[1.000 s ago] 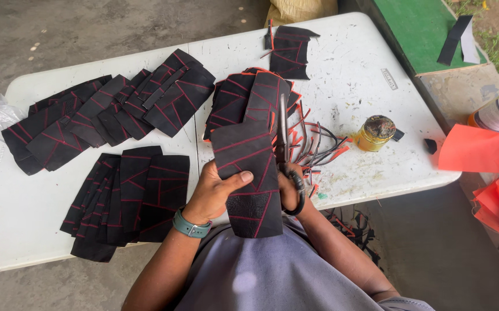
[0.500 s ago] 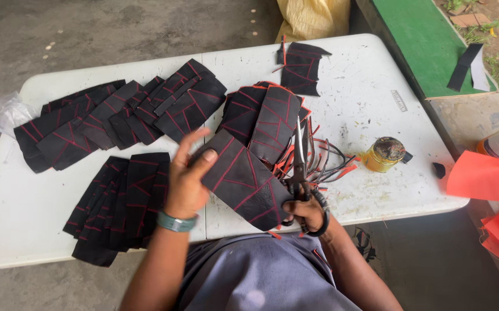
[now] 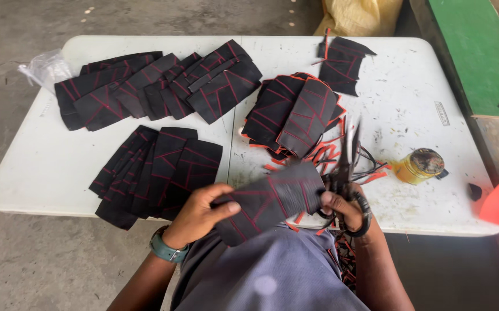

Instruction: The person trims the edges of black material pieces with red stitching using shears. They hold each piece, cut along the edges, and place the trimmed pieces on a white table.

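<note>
Since half a second ago the black piece (image 3: 269, 201) with red lines has swung from standing on a slant to lying nearly level, low over the near edge of the white table (image 3: 48, 167). The left hand (image 3: 200, 214) pinches its left end, thumb on top. The right hand (image 3: 341, 208) grips the scissors (image 3: 347, 173), blades pointing away, with its fingers touching the piece's right end. Bare tabletop lies to the right, past the trimmed red strips (image 3: 324, 155), up to a small yellow jar (image 3: 419, 167). A fanned stack of pieces (image 3: 157, 170) lies just left, another stack (image 3: 293, 115) straight ahead, and a long row (image 3: 157, 89) along the far side.
</note>
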